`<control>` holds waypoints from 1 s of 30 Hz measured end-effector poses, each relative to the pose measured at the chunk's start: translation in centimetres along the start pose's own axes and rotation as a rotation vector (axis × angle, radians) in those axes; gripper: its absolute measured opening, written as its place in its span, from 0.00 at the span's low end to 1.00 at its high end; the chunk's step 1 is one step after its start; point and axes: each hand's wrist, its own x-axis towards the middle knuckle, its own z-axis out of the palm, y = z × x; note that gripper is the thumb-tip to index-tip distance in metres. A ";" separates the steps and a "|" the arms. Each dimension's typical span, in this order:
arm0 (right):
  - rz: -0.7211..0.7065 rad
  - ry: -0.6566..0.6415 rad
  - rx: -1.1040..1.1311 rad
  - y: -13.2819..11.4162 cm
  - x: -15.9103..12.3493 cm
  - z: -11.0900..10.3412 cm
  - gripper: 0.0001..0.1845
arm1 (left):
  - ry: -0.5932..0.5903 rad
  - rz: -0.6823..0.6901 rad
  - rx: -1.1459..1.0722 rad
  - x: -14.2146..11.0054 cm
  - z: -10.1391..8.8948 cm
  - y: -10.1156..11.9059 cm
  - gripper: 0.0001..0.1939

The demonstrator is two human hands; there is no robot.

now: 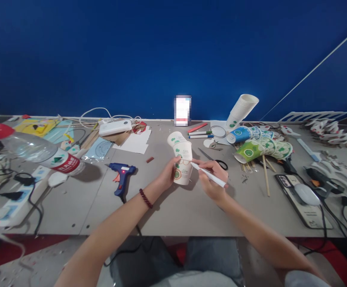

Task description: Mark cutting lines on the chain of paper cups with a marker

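My left hand point(169, 175) grips the side of some joined paper cups point(183, 153), white with green and orange prints, above the middle of the table. The cups form a short chain, one end pointing away from me. In my right hand point(213, 177) is a white marker point(209, 174), its tip at the cups' right side. Orange curved lines show across the cups by the tip. Scissors point(221, 164) lie just beyond my right hand, partly hidden by it. To the left of my left hand rests a blue hot glue gun point(121, 175).
A tilted stack of white cups point(243, 109) stands at the back right, with blue and green cup chains point(252, 151) before it. Several markers point(200, 134) lie near an upright phone point(182, 111). A large bottle point(42, 153) and power strip point(20, 199) occupy the left.
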 end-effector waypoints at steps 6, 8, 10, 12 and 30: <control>0.000 0.011 0.004 -0.1 -0.1 0.3 0.02 | -0.012 0.014 -0.040 0.0 0.1 0.0 0.17; -0.008 0.020 0.001 -0.1 -0.1 0.4 0.02 | -0.008 0.024 -0.052 0.1 0.1 0.0 0.17; -0.014 0.023 0.003 -0.1 0.0 0.4 0.02 | -0.014 0.026 -0.056 0.1 0.1 -0.1 0.17; -0.020 0.023 0.014 0.0 -0.1 0.5 0.03 | -0.014 0.030 -0.051 0.1 0.1 -0.1 0.18; -0.047 0.005 0.017 0.8 -0.6 0.7 0.03 | -0.043 0.082 -0.083 -0.1 1.1 0.4 0.12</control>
